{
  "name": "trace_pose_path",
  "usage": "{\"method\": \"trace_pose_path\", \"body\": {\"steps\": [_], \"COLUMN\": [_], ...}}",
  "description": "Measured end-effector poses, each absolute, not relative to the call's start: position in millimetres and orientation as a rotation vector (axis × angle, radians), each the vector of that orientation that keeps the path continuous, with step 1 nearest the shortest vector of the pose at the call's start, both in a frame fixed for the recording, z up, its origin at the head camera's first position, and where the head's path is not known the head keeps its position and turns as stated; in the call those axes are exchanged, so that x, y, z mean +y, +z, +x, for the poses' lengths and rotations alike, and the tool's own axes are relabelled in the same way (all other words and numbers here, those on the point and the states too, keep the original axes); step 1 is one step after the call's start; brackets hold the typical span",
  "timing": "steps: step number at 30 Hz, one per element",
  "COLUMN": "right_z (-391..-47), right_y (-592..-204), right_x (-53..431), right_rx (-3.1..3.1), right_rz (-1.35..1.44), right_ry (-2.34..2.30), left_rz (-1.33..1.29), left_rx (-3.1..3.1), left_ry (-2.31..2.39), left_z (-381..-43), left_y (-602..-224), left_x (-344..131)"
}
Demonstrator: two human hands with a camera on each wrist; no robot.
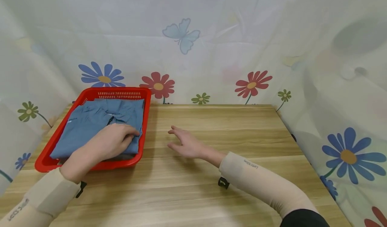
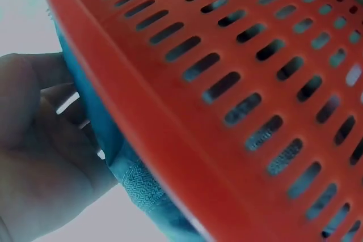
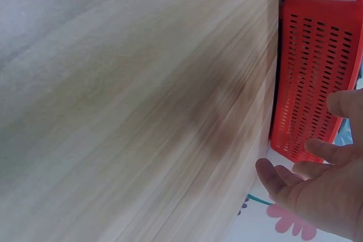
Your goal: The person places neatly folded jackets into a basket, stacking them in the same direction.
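Observation:
A folded blue garment (image 1: 90,126) lies on top in the red plastic basket (image 1: 147,116), with gathered fabric toward the back and a small black piece near its middle. Darker cloth shows under its front edge. My left hand (image 1: 113,139) rests on the garment's right part, fingertips by the basket's right rim. In the left wrist view, the fingers of the left hand (image 2: 45,140) meet the blue cloth (image 2: 108,134) just above the rim. To the right of the basket, my right hand (image 1: 188,144) hovers over the table with fingers spread and holds nothing.
The basket stands at the left of a wood-grain table (image 1: 229,129). Behind and beside the table hangs a pale curtain (image 1: 217,62) printed with flowers and butterflies. Slotted holes cover the basket's side wall (image 3: 315,72).

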State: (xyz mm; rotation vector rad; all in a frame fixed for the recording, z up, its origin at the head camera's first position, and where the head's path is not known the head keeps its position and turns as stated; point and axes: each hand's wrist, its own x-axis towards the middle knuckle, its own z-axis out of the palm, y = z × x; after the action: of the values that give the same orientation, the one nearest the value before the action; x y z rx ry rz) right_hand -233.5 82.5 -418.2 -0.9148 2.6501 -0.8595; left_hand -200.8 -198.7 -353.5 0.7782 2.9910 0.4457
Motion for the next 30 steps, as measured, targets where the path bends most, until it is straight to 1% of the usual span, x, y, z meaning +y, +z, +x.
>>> {"method": "trace_pose_path", "body": {"steps": [8, 14, 21, 26, 30], "right_z": [-234, -235, -239, -240, -238], "right_y": [-420, -424, -431, -433, -432], "right_x": [87, 92, 102, 111, 118], "right_rx": [2.634, 2.623, 2.640, 2.706, 2.767], "right_rz": [-0.929, -0.914, -0.885, -0.891, -0.831], "right_ry": [-0.854, -0.893, -0.934, -0.870, -0.752], "left_rz": [0.746, 0.781, 0.666, 0.602, 0.583], "left_rx": [2.838, 3.029, 3.213, 3.198, 3.172], "left_ry": [0.299, 0.312, 0.551, 0.492, 0.427], "left_z": [-202, -199, -196, -192, -191], "left_y": [-363, -361, -358, -358, -358], "left_x": [-201, -192, -160, -132, -114]}}
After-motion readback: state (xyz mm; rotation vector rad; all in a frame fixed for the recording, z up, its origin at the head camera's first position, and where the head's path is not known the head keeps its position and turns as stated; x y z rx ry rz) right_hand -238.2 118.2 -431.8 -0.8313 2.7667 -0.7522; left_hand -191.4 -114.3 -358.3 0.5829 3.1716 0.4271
